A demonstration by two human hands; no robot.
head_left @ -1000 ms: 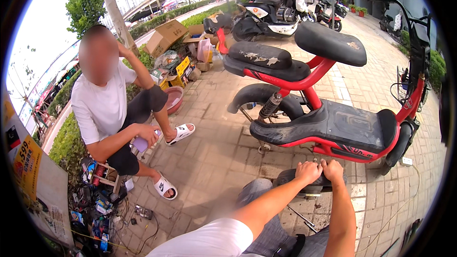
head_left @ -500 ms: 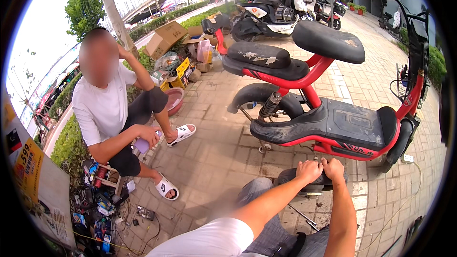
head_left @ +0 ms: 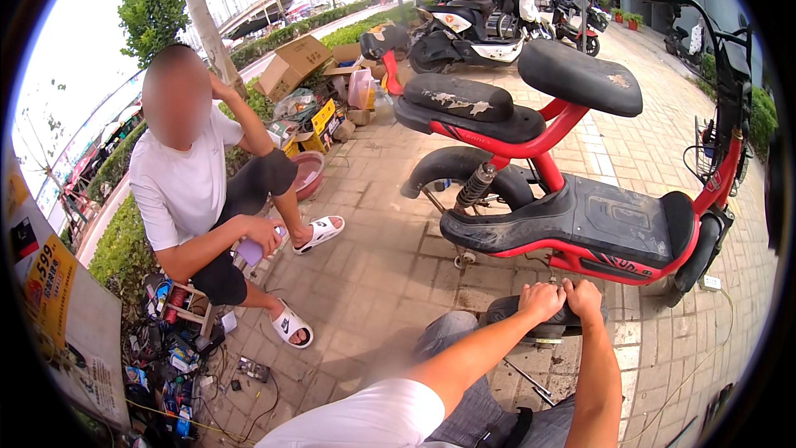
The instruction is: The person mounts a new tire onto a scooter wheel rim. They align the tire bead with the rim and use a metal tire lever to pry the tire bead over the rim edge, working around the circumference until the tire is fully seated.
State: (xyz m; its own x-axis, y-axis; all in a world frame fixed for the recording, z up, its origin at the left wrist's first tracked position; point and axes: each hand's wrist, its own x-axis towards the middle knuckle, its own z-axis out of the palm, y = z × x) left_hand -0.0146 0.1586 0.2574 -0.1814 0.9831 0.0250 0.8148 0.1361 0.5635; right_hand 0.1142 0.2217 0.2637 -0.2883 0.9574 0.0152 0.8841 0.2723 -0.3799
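Observation:
A small black-tyred wheel [head_left: 502,309] lies on the paving in front of my knees, with its pale metal hub [head_left: 547,333] partly showing below my hands. Both hands bear on its far side. My left hand [head_left: 542,302] is closed over the tyre, and beside it my right hand [head_left: 584,299] is closed on the same rim. The two hands nearly touch at the thumbs; most of their fingertips are hidden behind the tyre. Just beyond stands a red and black electric scooter [head_left: 572,216], its rear raised fender [head_left: 435,172] without a wheel visible under it.
Long metal tools [head_left: 531,377] lie by my leg. To the left a person [head_left: 195,166] sits holding a purple phone, near a heap of parts and wires [head_left: 178,365]. A pink basin [head_left: 308,176] and cardboard boxes [head_left: 292,65] stand farther back. A cable [head_left: 721,332] runs along the right.
The view has shifted slightly, so the scene sits a little more to the right. My hands keep almost the same hold on the wheel. The seated person has hardly moved.

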